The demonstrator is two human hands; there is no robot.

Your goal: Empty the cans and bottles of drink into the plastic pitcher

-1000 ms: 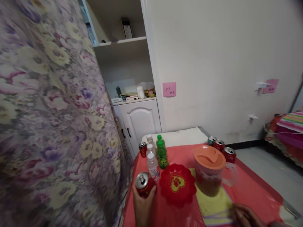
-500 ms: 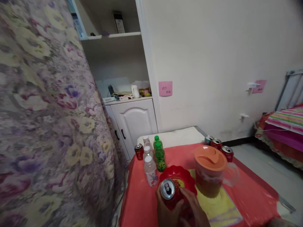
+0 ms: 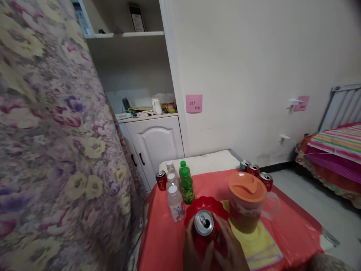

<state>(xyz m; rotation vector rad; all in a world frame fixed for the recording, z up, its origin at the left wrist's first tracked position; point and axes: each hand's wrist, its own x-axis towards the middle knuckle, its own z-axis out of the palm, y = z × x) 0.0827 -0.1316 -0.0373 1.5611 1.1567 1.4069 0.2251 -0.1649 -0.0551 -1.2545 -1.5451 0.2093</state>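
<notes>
A red soda can [image 3: 204, 223] with its top opened stands upright between my two hands, over the near part of a scalloped red dish [image 3: 207, 202]. My left hand [image 3: 193, 248] wraps the can's left side, thumb in front. From the right, my right hand [image 3: 228, 242] closes on it too, fingers along its side. Just beyond the dish are clear bottles with white caps [image 3: 176, 205] and green bottles [image 3: 187, 186]. To the right, a pitcher with an orange lid [image 3: 247, 187] holds dark liquid and sits on a yellow cloth [image 3: 258, 244].
Several more cans stand about: a dark red one [image 3: 161, 180] at the table's left, others [image 3: 265, 181] at the back right. A red cover [image 3: 158, 241] lies over the table. A floral curtain [image 3: 62, 150] hangs at left; a white cabinet [image 3: 156, 137] stands behind.
The can has turned in my hands, so its opening now faces more to the right, and it sits slightly higher in view. The whole view has shifted a little.
</notes>
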